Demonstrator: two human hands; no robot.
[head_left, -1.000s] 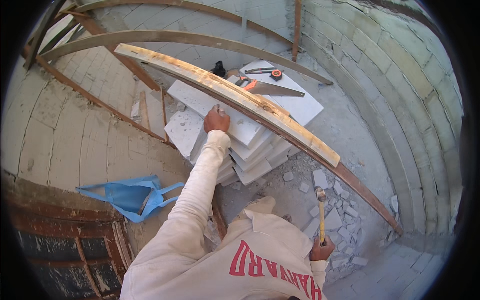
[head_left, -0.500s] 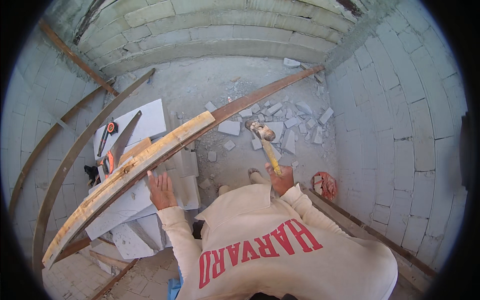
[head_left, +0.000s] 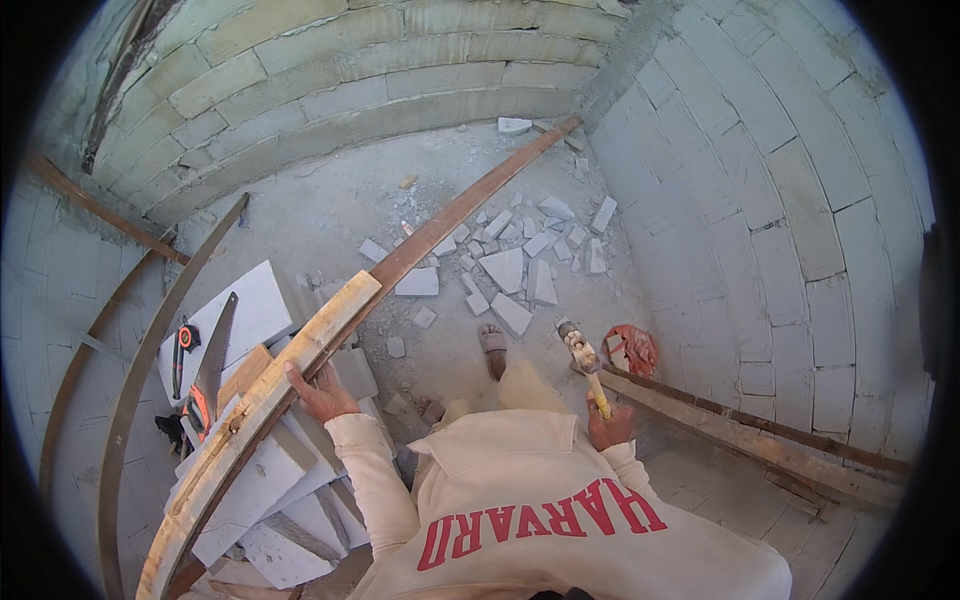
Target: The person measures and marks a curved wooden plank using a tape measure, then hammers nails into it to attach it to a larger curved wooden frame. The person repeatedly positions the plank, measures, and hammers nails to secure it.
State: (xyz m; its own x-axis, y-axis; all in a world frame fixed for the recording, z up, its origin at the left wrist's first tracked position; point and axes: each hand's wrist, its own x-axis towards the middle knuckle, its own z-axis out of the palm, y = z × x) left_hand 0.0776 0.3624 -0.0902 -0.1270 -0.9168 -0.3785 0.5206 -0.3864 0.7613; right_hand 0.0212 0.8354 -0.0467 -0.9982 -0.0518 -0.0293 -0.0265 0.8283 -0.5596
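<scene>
My right hand (head_left: 611, 426) is closed around the yellow handle of a hammer (head_left: 583, 350). Its worn metal head points up and away, over the floor to the right of my feet. My left hand (head_left: 328, 398) rests against the near side of a pale timber batten (head_left: 262, 402), its fingers stretched and parted at the edge. The batten lies along a long reddish-brown beam (head_left: 470, 203). Under them is a stack of white blocks (head_left: 268, 478). A handsaw (head_left: 213, 360) with an orange-and-black handle and a tape measure (head_left: 187, 338) lie on the blocks beyond the batten.
Broken block pieces (head_left: 503, 269) litter the floor ahead. Long bent-looking boards (head_left: 150, 350) lean at the left. A reddish bag (head_left: 632, 350) sits by the right block wall (head_left: 760, 250), near more timber (head_left: 740, 430) running along it. A far block wall (head_left: 350, 100) closes the space.
My right hand has lowered the hammer and brought it back to the right, nearer my body. My left hand has come up against the timber's edge. The view has shifted to the right.
</scene>
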